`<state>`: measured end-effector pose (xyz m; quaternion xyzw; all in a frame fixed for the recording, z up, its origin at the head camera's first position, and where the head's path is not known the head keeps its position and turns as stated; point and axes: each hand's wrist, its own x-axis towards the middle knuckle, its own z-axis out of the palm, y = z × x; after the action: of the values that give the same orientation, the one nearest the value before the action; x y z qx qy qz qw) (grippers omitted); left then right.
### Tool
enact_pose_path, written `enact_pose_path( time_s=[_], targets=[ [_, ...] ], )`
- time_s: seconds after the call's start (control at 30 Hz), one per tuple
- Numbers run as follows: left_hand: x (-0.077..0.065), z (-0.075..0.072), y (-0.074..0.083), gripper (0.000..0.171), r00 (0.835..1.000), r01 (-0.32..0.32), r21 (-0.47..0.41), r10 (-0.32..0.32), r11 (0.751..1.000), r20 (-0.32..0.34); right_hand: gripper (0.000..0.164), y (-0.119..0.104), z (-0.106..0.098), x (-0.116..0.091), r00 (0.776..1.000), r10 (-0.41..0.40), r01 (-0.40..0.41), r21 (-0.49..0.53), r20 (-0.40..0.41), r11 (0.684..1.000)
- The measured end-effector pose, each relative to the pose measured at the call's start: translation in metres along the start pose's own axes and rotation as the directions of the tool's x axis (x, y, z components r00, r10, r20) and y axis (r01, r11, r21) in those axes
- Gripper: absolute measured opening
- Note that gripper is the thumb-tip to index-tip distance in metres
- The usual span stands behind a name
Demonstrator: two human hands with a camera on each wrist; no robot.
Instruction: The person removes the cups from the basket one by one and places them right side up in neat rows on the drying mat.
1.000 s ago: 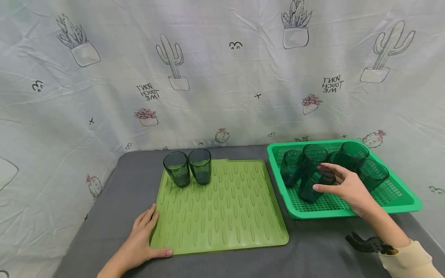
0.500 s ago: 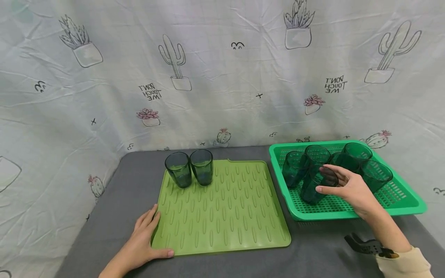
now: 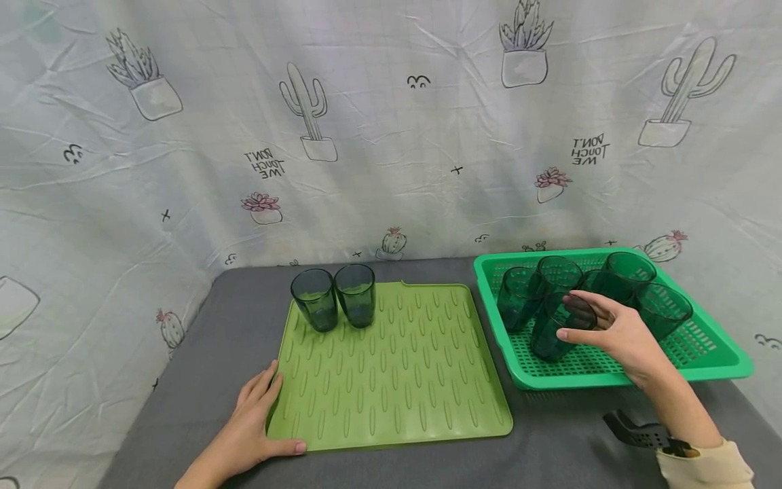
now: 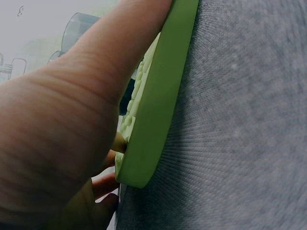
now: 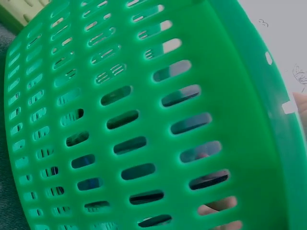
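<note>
Head view: one glass (image 3: 551, 334) in grip of right hand (image 3: 618, 336), left hand (image 3: 249, 422) loose against mat (image 3: 391, 380)

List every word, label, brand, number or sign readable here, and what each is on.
"DON'T TOUCH ME", mirror-reversed: backdrop, left print
"DON'T TOUCH ME", mirror-reversed: backdrop, right print
"+"-like sign: backdrop, several, some turned like "x"
No legible text: glasses, mat, basket.
Too small or blurred: backdrop marks in the wrist views.
</note>
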<state>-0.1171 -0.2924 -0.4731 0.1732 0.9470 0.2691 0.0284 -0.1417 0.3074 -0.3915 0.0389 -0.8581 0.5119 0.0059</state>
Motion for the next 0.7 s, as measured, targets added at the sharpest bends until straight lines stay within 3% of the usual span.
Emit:
enact_pose_path(
  time_s=[0.7],
  targets=[
    [0.0002,-0.0037,0.0039,0.121,1.000,0.017,-0.007,-0.017,1.000,0.015,0.079,-0.0021,0.0007,-0.0017,1.000,0.003,-0.003,-0.018,-0.022,1.000]
  ],
)
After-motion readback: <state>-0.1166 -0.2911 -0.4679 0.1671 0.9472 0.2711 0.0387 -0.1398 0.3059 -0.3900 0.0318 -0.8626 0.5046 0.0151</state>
